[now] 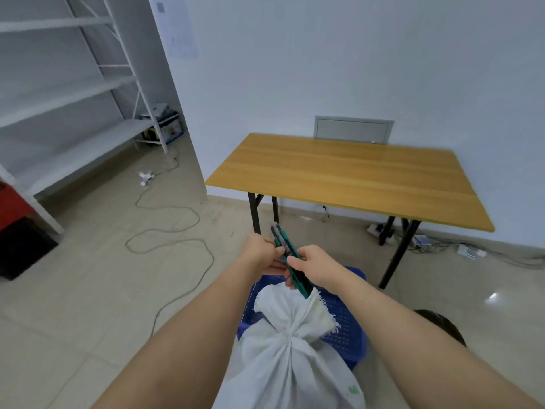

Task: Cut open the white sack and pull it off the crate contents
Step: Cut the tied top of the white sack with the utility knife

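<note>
The white sack [292, 358] is coarse woven cloth, tied off at a knotted neck with a frayed, flaring top, and it sits in a blue perforated plastic crate [342, 326] on the pale tiled floor. Beyond stands a wood-topped table [348, 175] on black folding legs; white metal shelves [67, 93] are to the left, and a cable [174, 240] loops across the tiles. My right hand [315, 265] is wrapped around a slim green box cutter [290, 261], and my left hand [262, 250] pinches its upper end. Both are just above the sack's frayed top.
</note>
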